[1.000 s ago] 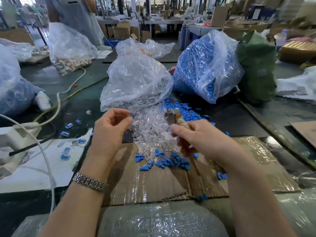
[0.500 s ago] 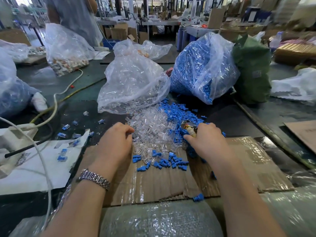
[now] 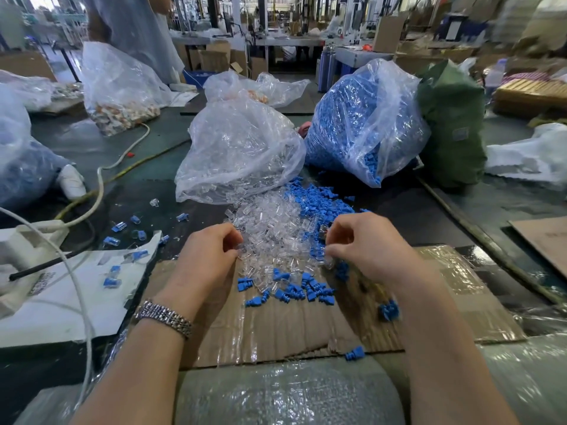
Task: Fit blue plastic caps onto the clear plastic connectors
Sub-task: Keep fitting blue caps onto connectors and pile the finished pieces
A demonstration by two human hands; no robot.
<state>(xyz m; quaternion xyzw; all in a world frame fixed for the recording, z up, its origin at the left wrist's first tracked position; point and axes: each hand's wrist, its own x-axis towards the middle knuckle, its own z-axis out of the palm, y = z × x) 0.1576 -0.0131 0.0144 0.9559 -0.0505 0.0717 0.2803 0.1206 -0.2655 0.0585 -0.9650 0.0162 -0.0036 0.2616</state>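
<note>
A heap of clear plastic connectors (image 3: 270, 228) spills from a clear bag (image 3: 242, 148) onto the table. Loose blue caps (image 3: 316, 200) lie behind and right of the heap, and more blue caps (image 3: 294, 286) are scattered on the cardboard sheet (image 3: 276, 332). At the heap's left edge my left hand (image 3: 208, 256) has its fingers curled and pinches a clear connector. At the right edge my right hand (image 3: 365, 243) is curled round a small tool, of which only a dark tip shows.
A large bag of blue caps (image 3: 352, 124) leans against a green sack (image 3: 451, 124) at the back right. Capped connectors (image 3: 118, 227) lie at the left near white paper (image 3: 61, 302) and a white cable (image 3: 98, 185). Bubble wrap (image 3: 276, 394) covers the near edge.
Both hands were raised above the heap a second ago and have come down onto it. They now work in its left and right edges.
</note>
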